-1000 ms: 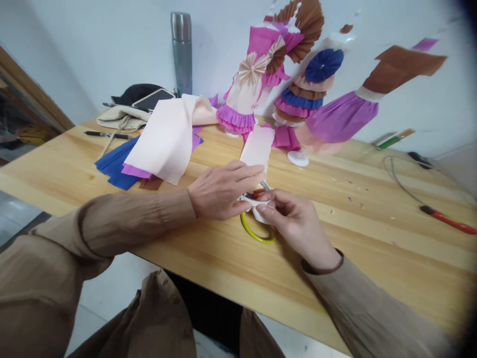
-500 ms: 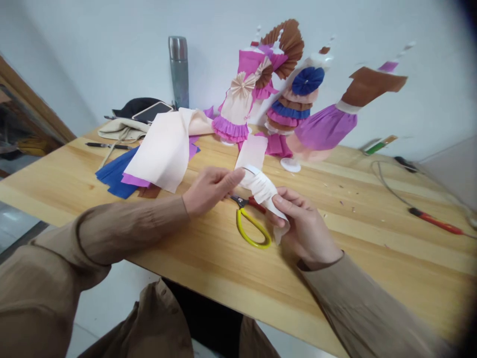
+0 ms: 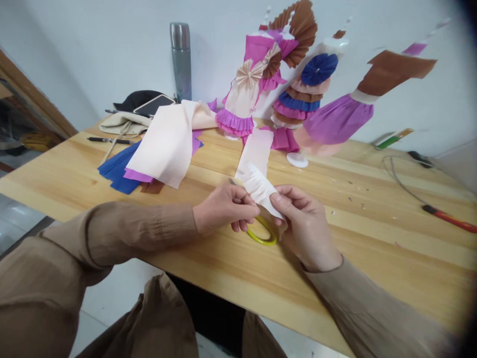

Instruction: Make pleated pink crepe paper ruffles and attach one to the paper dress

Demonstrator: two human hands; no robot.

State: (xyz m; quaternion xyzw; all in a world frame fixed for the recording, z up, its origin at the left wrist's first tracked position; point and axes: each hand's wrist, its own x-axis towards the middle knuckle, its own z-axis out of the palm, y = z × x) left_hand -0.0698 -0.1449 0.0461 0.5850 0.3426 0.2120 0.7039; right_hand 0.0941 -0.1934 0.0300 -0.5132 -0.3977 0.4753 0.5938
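My right hand (image 3: 303,219) pinches one end of a white, crinkled paper strip (image 3: 259,186) between thumb and fingers. The strip slants up and away to the left, its gathered folds showing. Just left of the strip, my left hand (image 3: 229,206) has its thumb and fingertips pressed together; whatever they may hold is too small to make out. Scissors with a yellow handle loop (image 3: 265,242) lie on the table, largely covered by both hands. Beyond the strip, a flat pale pink piece of paper (image 3: 260,144) rests on the wood.
Pale crepe paper (image 3: 164,144) lies over blue sheets (image 3: 121,169) at left. Paper-dressed doll-like figures (image 3: 238,102) stand at the back, with a brown and purple one (image 3: 343,117) at right. A steel flask (image 3: 181,64) stands behind. A red-handled tool (image 3: 450,219) with a cable lies right.
My left hand has come off the strip's far end and moved down toward me, now in front of the scissors. My right hand still holds the strip. The view has shifted slightly.
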